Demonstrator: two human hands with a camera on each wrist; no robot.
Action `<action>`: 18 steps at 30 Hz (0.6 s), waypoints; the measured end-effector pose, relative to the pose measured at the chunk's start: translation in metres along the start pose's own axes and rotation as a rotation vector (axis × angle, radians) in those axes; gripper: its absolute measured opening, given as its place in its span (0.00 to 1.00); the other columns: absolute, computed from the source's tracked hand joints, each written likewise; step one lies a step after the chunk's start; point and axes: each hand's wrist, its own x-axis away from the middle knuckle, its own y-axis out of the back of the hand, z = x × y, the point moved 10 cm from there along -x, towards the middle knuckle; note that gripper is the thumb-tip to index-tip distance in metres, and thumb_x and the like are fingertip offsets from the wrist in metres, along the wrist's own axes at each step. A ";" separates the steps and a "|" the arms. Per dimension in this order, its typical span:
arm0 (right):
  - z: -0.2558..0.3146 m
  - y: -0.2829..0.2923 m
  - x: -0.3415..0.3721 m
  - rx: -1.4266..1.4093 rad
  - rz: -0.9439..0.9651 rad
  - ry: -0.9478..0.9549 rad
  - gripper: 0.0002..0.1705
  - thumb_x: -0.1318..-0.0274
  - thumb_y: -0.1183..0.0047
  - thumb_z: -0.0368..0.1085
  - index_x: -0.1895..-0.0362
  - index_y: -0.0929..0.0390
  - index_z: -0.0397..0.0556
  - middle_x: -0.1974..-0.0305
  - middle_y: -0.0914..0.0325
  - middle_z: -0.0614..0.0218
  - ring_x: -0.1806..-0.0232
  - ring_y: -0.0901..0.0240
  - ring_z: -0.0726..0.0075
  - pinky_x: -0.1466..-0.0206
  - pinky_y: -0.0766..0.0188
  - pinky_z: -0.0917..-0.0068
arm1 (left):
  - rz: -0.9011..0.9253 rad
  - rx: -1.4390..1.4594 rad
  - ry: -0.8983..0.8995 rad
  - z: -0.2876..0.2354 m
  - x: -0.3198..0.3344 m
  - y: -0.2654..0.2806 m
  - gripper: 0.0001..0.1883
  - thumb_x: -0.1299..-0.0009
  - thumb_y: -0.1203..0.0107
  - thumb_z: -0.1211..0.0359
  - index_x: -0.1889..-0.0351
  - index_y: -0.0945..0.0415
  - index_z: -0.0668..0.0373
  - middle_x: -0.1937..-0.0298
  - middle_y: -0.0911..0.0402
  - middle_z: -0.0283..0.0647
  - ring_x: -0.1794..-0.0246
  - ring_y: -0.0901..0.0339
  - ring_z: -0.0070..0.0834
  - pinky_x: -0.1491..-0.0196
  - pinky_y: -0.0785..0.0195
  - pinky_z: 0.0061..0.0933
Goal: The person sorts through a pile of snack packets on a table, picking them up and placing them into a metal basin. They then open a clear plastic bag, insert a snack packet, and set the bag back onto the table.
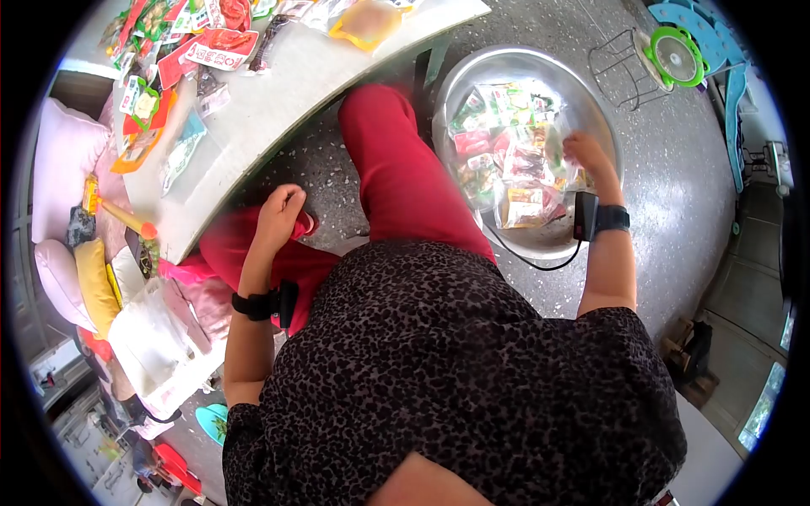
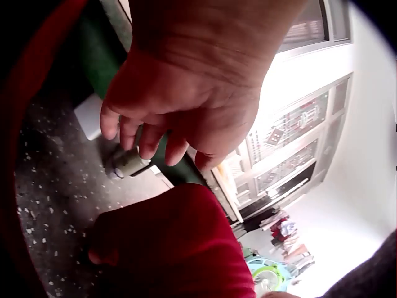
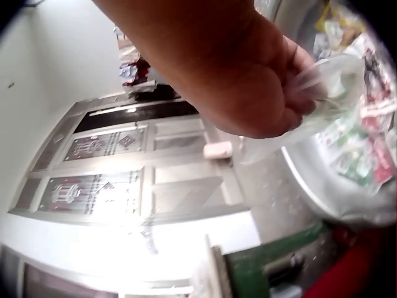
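My right hand (image 1: 591, 156) is over the right side of a large metal basin (image 1: 449, 80). Its fingers pinch a clear plastic packet (image 3: 340, 87) with something pale green inside, seen in the right wrist view. Beneath it, several small colourful food packets (image 1: 519, 164) lie piled in the basin. My left hand (image 1: 277, 221) hovers by the red trouser leg, to the right of the table's curved edge, holding nothing. In the left wrist view its palm shows and the fingers hang loosely bent.
A pale table (image 1: 278, 101) at upper left carries a heap of colourful packets (image 1: 221, 49) and a yellow packet (image 1: 367, 24). Right of the basin stand a wire rack (image 1: 620, 69) and a green-rimmed fan (image 1: 677, 57). Cushions (image 1: 69, 160) lie at far left.
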 end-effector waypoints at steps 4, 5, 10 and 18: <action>-0.094 -0.004 -0.018 0.073 -0.067 -0.146 0.08 0.54 0.58 0.35 0.75 0.29 0.43 0.80 0.29 0.66 0.81 0.34 0.73 0.78 0.37 0.77 | 0.031 -0.027 0.106 0.038 0.014 0.000 0.11 0.39 0.53 0.65 0.67 0.30 0.64 0.73 0.27 0.37 0.70 0.31 0.21 0.65 0.38 0.20; -0.108 0.000 -0.015 0.088 -0.098 -0.137 0.08 0.55 0.57 0.34 0.76 0.28 0.44 0.80 0.29 0.66 0.80 0.33 0.71 0.77 0.36 0.76 | 0.047 -0.034 0.134 0.043 0.017 -0.001 0.11 0.39 0.53 0.65 0.67 0.30 0.64 0.73 0.27 0.37 0.70 0.31 0.21 0.65 0.38 0.20; -0.156 0.019 -0.015 0.275 -0.406 -0.166 0.09 0.59 0.59 0.33 0.77 0.26 0.43 0.76 0.28 0.55 0.73 0.30 0.58 0.69 0.33 0.67 | 0.036 0.042 0.167 0.051 0.026 0.000 0.10 0.39 0.53 0.66 0.68 0.30 0.64 0.73 0.27 0.36 0.71 0.31 0.21 0.65 0.38 0.19; -0.185 -0.078 -0.088 0.575 -0.180 0.146 0.12 0.58 0.61 0.34 0.80 0.27 0.42 0.78 0.27 0.55 0.73 0.29 0.55 0.74 0.32 0.61 | -0.101 0.116 0.070 0.026 0.032 0.021 0.07 0.39 0.54 0.71 0.67 0.33 0.66 0.75 0.28 0.38 0.74 0.31 0.20 0.69 0.37 0.20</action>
